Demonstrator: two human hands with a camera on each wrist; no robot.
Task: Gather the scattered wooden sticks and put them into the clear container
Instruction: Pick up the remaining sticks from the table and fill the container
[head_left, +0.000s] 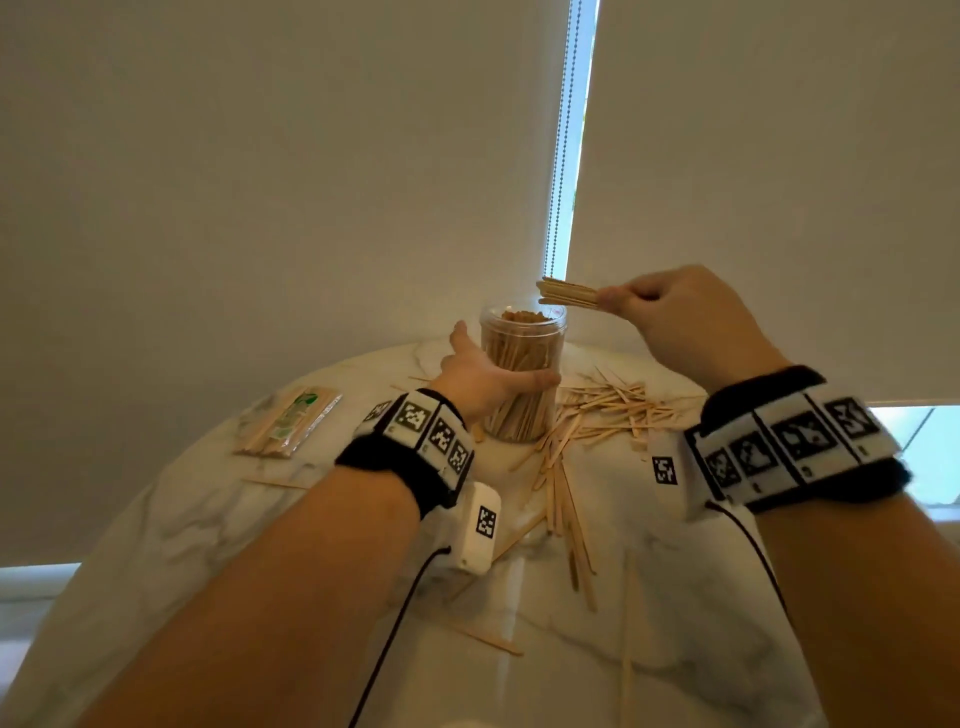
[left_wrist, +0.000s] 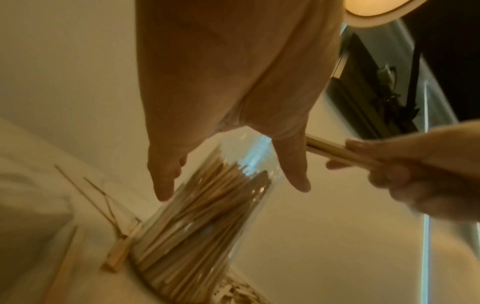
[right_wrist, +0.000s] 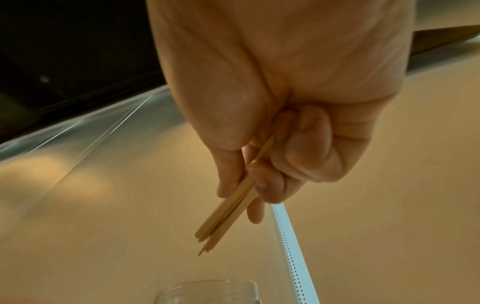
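A clear round container (head_left: 522, 371) stands upright on the marble table (head_left: 208, 519), packed with wooden sticks. My left hand (head_left: 488, 376) grips its side, thumb in front and fingers behind; the left wrist view shows the container (left_wrist: 207, 205) between thumb and fingers. My right hand (head_left: 675, 317) is raised to the right of the container's mouth and pinches a small bundle of sticks (head_left: 569, 294), whose free ends point left above the rim. In the right wrist view the bundle (right_wrist: 228, 209) juts from my curled fingers toward the container's rim (right_wrist: 207, 292). Many loose sticks (head_left: 597, 410) lie scattered to the right.
More sticks (head_left: 566, 519) lie strewn toward the table's near edge. A wrapped packet of sticks (head_left: 288, 421) lies at the left of the table. White roller blinds (head_left: 311, 156) with a bead chain (head_left: 563, 135) hang close behind the table.
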